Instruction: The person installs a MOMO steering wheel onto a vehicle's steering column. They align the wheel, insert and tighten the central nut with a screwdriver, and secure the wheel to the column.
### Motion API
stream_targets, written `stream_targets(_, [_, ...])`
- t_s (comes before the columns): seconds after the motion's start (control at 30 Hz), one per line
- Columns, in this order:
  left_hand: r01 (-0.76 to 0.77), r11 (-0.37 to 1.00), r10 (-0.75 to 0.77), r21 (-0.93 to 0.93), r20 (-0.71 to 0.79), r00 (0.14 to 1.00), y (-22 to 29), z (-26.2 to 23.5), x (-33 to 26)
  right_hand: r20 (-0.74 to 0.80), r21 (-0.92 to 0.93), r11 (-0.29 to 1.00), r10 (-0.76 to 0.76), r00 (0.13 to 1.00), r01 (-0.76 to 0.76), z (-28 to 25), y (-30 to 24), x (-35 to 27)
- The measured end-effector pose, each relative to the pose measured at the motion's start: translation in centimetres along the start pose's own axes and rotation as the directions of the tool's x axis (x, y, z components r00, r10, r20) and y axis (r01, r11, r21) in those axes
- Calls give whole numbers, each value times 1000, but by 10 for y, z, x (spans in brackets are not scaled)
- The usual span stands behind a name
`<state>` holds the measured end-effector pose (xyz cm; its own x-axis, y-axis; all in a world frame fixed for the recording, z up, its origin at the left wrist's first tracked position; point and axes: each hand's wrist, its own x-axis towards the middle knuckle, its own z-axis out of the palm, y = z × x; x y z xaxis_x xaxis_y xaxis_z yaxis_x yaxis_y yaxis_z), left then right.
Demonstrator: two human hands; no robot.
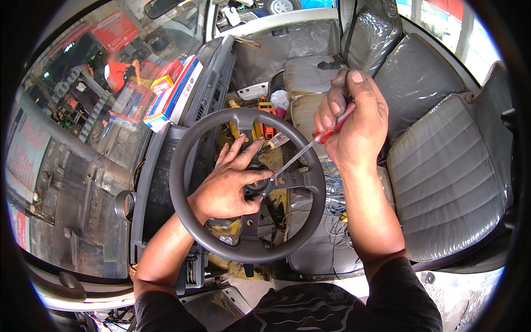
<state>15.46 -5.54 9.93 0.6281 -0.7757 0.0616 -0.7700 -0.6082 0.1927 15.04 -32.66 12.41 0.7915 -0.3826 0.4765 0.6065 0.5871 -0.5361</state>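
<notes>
A dark grey steering wheel (318, 202) stands in front of me, its spokes meeting at a central hub (255, 185). My left hand (224, 189) reaches through the rim and rests on the hub with its fingers spread. Raised over the right side of the wheel, my right hand (360, 122) is closed around the red handle of a screwdriver (296, 159). The screwdriver's metal shaft slants down to the left, and its tip meets the hub beside my left index finger. My fingers partly cover the hub, so the exact contact spot is hard to see.
Plastic-covered grey seats (448, 171) fill the right side. Loose wires (337, 205) lie on the seat under my right forearm. Tools and an orange item (266, 119) sit beyond the wheel. A long box (180, 91) stands on the dashboard (157, 182); a person (116, 74) is outside the windshield.
</notes>
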Motion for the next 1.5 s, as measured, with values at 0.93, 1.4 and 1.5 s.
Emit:
stream_targets(0.93, [-3, 999, 3, -35, -4, 1000, -1, 3, -1, -134, 83, 995, -48, 990, 60, -12, -8, -24])
stream_targets(1.4, [-11, 997, 9, -75, -25, 1000, -8, 8, 0, 517, -853, 275, 331, 790, 443, -6, -97, 6])
stream_targets(1.5, [-46, 998, 44, -51, -40, 998, -12, 7, -2, 377, -897, -1, 525, 763, 443, -3, -109, 29])
